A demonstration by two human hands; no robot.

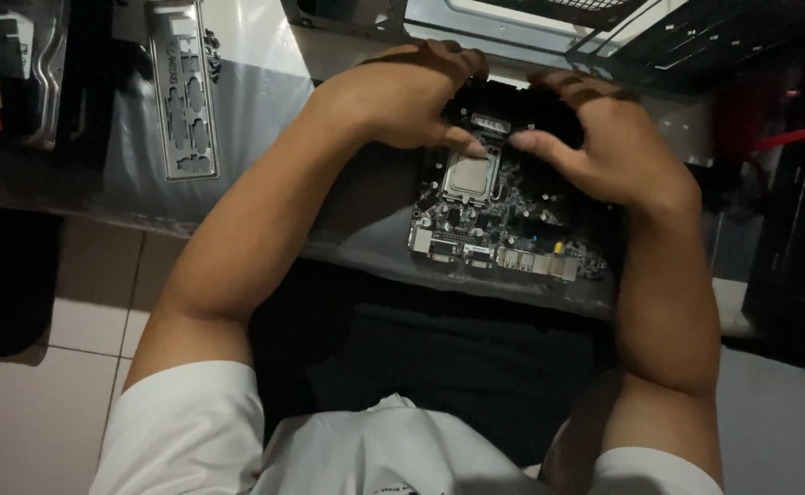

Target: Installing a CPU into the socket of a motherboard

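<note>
Left hand: the left hand (402, 96) lies over the upper left part of the motherboard (503, 215), fingers curled down over its far edge, thumb stretched toward the middle, its tip just above the processor (468, 174).
Right hand: the right hand (604, 137) covers the board's upper right part, fingers bent and spread over the far edge, thumb pointing left, its tip close to the left thumb.
Grip: both hands press or clasp the board's far side (whether the fingers close under the edge cannot be told; they are hidden).
Motherboard: dark, lying flat on the grey table (265, 101), its row of ports turned toward the person.
Processor: square, silvery, seated in its socket just below the thumbs.
Nearby: a metal port shield (182, 92) lies on the table well to the left; a computer case (549, 23) stands beyond the board.
</note>
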